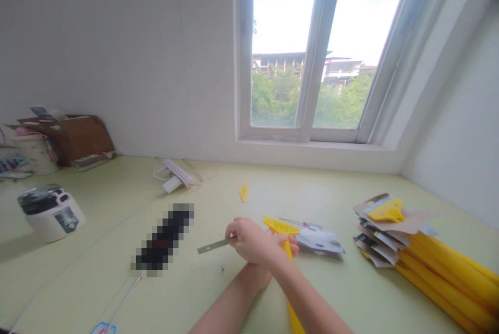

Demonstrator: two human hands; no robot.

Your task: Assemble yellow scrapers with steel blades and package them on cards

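My forearms cross, the right over the left. My right hand (247, 240) pinches a thin flat metal blade (212, 246), which sticks out to the left over the table. Partly hidden behind it, my left hand (293, 246) is wrapped round a yellow plastic scraper (281, 226), its wide head up and its handle running down toward me. A small yellow plastic piece (244, 193) lies beyond my hands. A tiny screw-like part (222, 268) rests below the blade. Right of the scraper head are a screwdriver (298, 222) and a grey-white packet (319, 244).
Several yellow scrapers in card packaging (436, 261) are stacked at the right. On the left are a pixelated dark object (161, 243) with a cable, a white jar (54, 219) and a brown box (86, 139). A power strip (177, 174) lies near the wall below the window (307, 136).
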